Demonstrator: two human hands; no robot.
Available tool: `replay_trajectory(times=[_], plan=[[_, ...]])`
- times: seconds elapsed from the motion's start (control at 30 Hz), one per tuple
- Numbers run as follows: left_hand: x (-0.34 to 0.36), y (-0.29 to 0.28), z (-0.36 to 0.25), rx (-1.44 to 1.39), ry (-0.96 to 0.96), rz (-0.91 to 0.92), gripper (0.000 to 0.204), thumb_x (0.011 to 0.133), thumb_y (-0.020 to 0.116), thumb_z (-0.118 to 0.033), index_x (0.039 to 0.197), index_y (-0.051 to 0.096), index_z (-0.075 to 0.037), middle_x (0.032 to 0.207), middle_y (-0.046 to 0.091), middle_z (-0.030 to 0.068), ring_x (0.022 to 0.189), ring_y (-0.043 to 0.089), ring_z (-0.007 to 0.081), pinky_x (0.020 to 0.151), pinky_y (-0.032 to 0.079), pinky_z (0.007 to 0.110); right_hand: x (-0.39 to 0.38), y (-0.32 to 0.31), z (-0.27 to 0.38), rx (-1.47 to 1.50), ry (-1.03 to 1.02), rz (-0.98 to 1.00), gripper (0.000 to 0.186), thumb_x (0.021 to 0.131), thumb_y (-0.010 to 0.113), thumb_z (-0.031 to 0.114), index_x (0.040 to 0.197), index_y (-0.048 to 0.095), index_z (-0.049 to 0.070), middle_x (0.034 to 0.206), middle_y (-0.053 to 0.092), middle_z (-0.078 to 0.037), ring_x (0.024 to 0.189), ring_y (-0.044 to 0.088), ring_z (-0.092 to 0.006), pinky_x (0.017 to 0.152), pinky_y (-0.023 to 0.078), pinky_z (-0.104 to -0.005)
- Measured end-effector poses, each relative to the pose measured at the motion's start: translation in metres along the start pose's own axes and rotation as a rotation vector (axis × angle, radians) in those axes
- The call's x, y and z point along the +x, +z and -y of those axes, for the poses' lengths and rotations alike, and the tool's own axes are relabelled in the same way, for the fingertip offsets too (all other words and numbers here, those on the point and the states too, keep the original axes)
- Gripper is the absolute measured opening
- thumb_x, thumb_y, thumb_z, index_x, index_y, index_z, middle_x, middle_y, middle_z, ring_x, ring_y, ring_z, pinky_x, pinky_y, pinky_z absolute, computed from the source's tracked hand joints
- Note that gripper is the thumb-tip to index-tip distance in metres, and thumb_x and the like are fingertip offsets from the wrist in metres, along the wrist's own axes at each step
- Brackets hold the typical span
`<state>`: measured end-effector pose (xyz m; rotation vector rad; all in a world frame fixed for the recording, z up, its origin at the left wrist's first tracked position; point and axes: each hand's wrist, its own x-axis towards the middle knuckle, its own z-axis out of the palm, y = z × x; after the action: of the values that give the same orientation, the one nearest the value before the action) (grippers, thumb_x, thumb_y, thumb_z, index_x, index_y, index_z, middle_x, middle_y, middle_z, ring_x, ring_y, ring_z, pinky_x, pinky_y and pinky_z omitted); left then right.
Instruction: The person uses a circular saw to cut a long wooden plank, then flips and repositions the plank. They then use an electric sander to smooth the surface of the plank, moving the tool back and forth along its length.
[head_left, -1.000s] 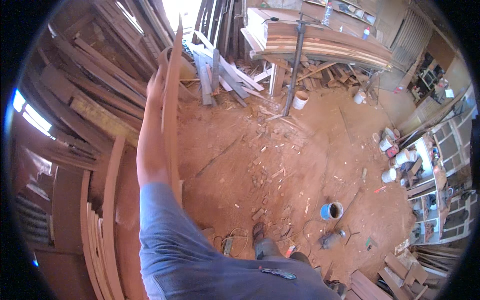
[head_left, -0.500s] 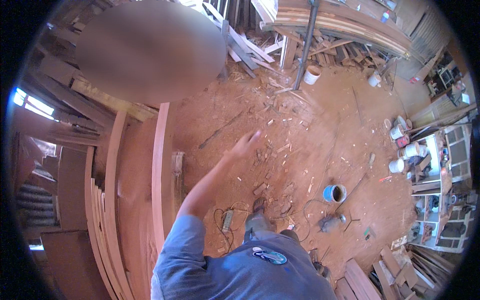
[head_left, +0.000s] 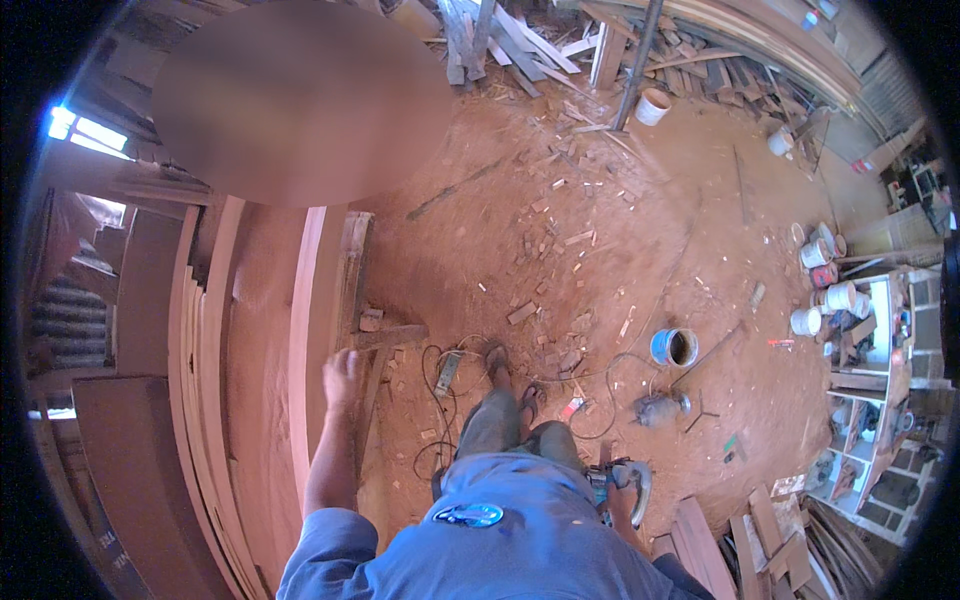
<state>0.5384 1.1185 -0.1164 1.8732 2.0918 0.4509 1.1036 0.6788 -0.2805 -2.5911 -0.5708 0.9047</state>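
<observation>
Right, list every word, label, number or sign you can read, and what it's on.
Dark brown panel: pale, blurred lettering, not copied out.
Oval badge on the blue shirt: too small to read.
Power tool: any markings too small to read.
No other text shows clearly.

Long boards (head_left: 312,290) and wood offcuts (head_left: 522,313) (some heaped) mark a woodworking workshop.

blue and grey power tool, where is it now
In the head view, the power tool is low and right of centre, in the right hand, just left of the brown boards.
</observation>
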Motion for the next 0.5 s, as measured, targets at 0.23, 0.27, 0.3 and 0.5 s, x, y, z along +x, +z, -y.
replay_trajectory(times=[0.23,0.27,0.3,0.5], plan=[[0.011,-0.047,0.056,0.437,-0.301,-0.091,0.076,0.095,0.062,-0.055,0.15,0.043,-0.007,0.152,0.043,0.0223,0.14,0.042,0.0408,0.113,0.038,0.053,0.088,0.023,0.093,-0.232,-0.201,0.279,0.076,0.08,0.076,0.025,0.146,0.046,0.001,0.13,0.061,-0.031,0.121,0.059,-0.0449,0.105,0.046,-0.0496],[0.016,-0.04,0.075,0.482,-0.305,-0.115,0.082,0.093,0.063,-0.058,0.154,0.038,-0.009,0.156,0.039,0.0222,0.143,0.039,0.0405,0.114,0.036,0.054,0.109,0.038,0.092,-0.289,-0.396,0.241,0.079,0.082,0.074,0.023,0.151,0.04,0.006,0.131,0.061,-0.029,0.121,0.058,-0.0465,0.105,0.046,-0.051],[0.022,-0.033,0.091,0.515,-0.295,-0.11,0.087,0.092,0.064,-0.059,0.157,0.033,-0.01,0.157,0.036,0.0226,0.145,0.036,0.0407,0.115,0.036,0.054,0.128,0.054,0.106,-0.299,-0.341,0.311,0.08,0.083,0.074,0.023,0.153,0.039,0.008,0.131,0.061,-0.028,0.121,0.059,-0.0467,0.104,0.047,-0.0515],[0.017,-0.006,0.135,0.779,-0.159,-0.074,0.1,0.085,0.075,-0.054,0.162,0.025,-0.014,0.152,0.038,0.0308,0.14,0.04,0.048,0.111,0.038,0.056,0.27,0.185,0.158,-0.462,-0.463,0.411,0.087,0.087,0.071,0.02,0.161,0.024,0.02,0.112,0.066,-0.031,0.106,0.064,-0.0481,0.086,0.054,-0.0563]])
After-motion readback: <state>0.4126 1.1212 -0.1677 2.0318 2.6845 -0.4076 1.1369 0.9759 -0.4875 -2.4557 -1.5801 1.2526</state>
